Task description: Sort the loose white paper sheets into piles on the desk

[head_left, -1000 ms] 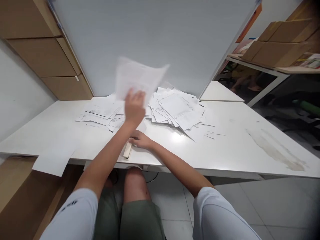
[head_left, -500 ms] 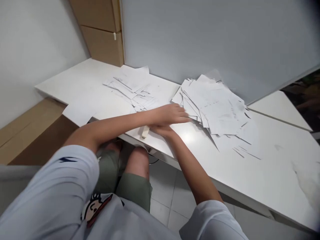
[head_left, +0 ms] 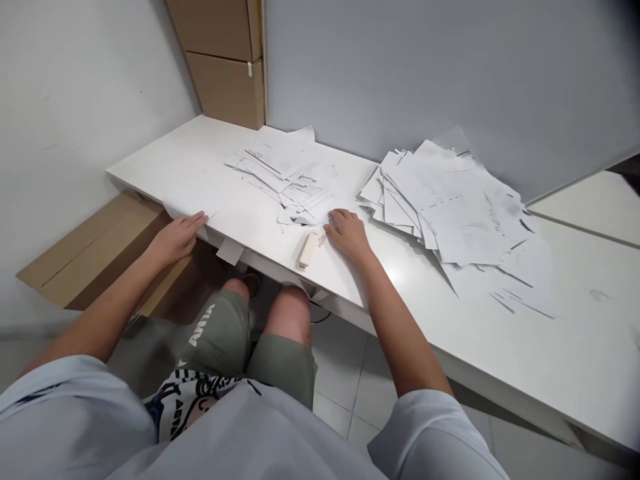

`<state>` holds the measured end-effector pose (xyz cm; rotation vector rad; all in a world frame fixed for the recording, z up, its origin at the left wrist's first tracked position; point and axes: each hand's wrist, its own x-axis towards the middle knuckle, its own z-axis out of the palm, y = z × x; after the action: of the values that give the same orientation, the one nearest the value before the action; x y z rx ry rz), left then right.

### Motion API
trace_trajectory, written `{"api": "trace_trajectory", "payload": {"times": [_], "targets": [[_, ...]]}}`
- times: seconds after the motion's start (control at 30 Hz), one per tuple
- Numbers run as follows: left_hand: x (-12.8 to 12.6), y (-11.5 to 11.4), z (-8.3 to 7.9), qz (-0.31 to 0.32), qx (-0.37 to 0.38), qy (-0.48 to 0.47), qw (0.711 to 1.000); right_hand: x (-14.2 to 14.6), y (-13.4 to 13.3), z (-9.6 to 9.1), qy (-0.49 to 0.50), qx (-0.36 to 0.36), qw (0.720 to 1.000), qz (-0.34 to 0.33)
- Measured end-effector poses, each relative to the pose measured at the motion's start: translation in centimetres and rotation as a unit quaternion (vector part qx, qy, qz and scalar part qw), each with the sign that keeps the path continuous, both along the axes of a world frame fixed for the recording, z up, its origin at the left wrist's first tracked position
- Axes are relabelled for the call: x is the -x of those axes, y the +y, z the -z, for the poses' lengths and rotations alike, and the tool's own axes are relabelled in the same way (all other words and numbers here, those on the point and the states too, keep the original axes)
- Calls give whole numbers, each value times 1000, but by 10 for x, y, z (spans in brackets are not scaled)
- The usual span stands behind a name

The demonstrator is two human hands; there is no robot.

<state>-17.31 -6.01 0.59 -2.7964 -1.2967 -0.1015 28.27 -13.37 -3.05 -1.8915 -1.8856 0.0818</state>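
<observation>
Near the center of the frame, a cream stapler-like tool (head_left: 309,251) is laid on the white worktop (head_left: 505,347), close to its front edge. Its long axis is slanted: the end with a small metallic detail is pointed down and slightly left, toward the worktop's front edge, and the other end is directed up and right, toward the right hand (head_left: 349,233). That hand is placed palm down just beside the tool's upper end, with the fingers bent and held close to one another and the thumb set a little apart; whether anything is pinched beneath them cannot be told.

At center left, the left hand (head_left: 176,238) is held at the worktop's front edge, over a white sheet (head_left: 187,204). Its fingers are stretched out side by side and pointed to the right; the thumb is hidden, so whether the sheet is gripped cannot be told.

In the upper middle, a loose spread of papers (head_left: 285,167) is scattered, reaching down nearly to the right hand. Toward the upper right, a larger, untidy heap of printed papers (head_left: 450,207) is piled against a gray panel (head_left: 425,73). Cardboard boxes (head_left: 225,87) are stacked at the upper left.
</observation>
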Motion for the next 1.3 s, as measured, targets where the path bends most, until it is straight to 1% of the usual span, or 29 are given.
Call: {"api": "trace_trajectory", "payload": {"times": [0.1,0.2,0.27,0.37,0.43,0.5,0.53,0.57,0.6,0.63,0.67,0.7,0.77,0.8,0.83,0.87,0.9,0.93,0.97,1.0,1.03,1.07,1.1,1.13,1.17,1.2,1.23,1.27,1.3], "targets": [[-21,19,-5,-26,-28,12,999,4,-3,-5,4,-12,1000,6],[-41,29,-2,-14,-22,35,999,6,-3,-5,13,-24,1000,-3],[-51,29,2,8,-1,33,999,5,-2,-4,23,-41,999,-10],[-54,21,1,34,41,-15,998,1,1,0,47,-63,997,7],[-49,10,-8,42,93,-73,992,-2,3,1,68,-68,995,20],[-43,-2,-25,26,130,-152,980,-4,5,2,84,-77,993,21],[-42,-8,-35,-4,124,-205,971,-5,6,1,89,-87,992,17],[-43,-11,-47,-47,100,-270,956,-5,6,0,91,-101,991,12],[-48,-12,-59,-93,65,-346,932,-5,6,-1,92,-117,989,7],[-55,-8,-71,-128,30,-424,896,-4,5,-3,91,-135,987,2],[-66,0,-83,-145,-2,-502,852,-4,3,-6,87,-152,984,-4],[-80,13,-92,-131,-20,-578,805,-3,1,-8,80,-169,982,-12],[-113,51,-105,-53,-29,-682,728,-1,-5,-14,59,-197,978,-40],[-132,74,-107,-40,-45,-721,690,0,-9,-17,46,-209,975,-61],[-151,96,-105,-54,-48,-755,652,1,-12,-20,33,-220,971,-83],[-172,117,-101,-104,-49,-788,605,2,-14,-23,21,-228,968,-104],[-192,134,-94,-157,-34,-805,571,2,-16,-25,11,-234,965,-120],[-210,148,-86,-203,-13,-808,553,2,-17,-27,4,-239,962,-132],[-227,158,-76,-233,19,-801,551,2,-18,-28,-1,-243,960,-138],[-241,164,-65,-258,56,-779,569,1,-18,-29,-4,-247,959,-139],[-252,168,-55,-277,81,-739,609,0,-17,-29,-4,-250,958,-137],[-259,169,-45,-275,91,-683,670,-2,-17,-30,-4,-254,958,-133],[-263,168,-37,-261,96,-606,745,-4,-17,-30,-1,-257,958,-125],[-265,167,-30,-234,96,-516,818,-5,-17,-30,2,-257,959,-116],[-264,165,-25,-200,96,-427,876,-7,-17,-31,6,-253,961,-108],[-262,162,-21,-171,99,-352,915,-7,-17,-31,12,-245,964,-102],[-260,159,-19,-150,105,-299,936,-8,-18,-31,19,-234,967,-99],[-256,155,-17,-135,109,-270,947,-8,-18,-31,26,-221,970,-99],[-253,149,-15,-127,107,-260,951,-8,-19,-30,34,-206,973,-100]]}}
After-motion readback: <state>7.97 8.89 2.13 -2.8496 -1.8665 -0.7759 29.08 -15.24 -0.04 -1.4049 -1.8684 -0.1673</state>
